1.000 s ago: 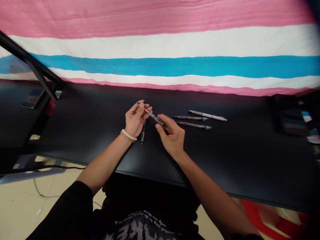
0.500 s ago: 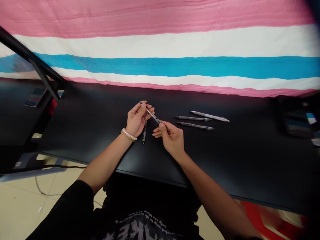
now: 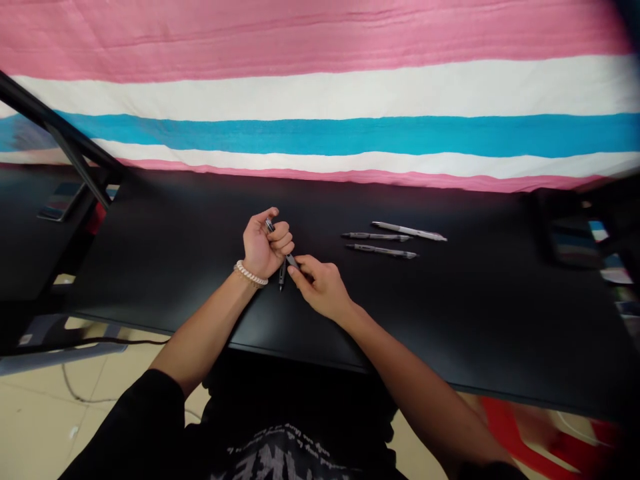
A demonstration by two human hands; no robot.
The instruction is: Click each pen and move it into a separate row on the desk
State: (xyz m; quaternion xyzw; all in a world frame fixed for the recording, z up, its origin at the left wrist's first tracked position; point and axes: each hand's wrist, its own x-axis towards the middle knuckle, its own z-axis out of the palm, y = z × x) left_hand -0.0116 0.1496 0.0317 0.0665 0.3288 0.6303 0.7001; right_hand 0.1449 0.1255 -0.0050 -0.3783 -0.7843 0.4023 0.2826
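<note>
The left hand (image 3: 265,248) now closes in a fist round the pen (image 3: 293,261) — a moment ago it pinched only one end. The right hand (image 3: 323,285) grips the near end; between both hands, the pen seems more firmly held.

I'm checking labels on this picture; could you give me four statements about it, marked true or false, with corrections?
1. The left hand is curled around a pen. True.
2. A bracelet is on the right wrist. False: the bracelet is on the left.
3. Three pens lie on the black table, to the right of both hands. True.
4. Of those three, the white one is nearest the person. False: the white pen is farthest.
</note>
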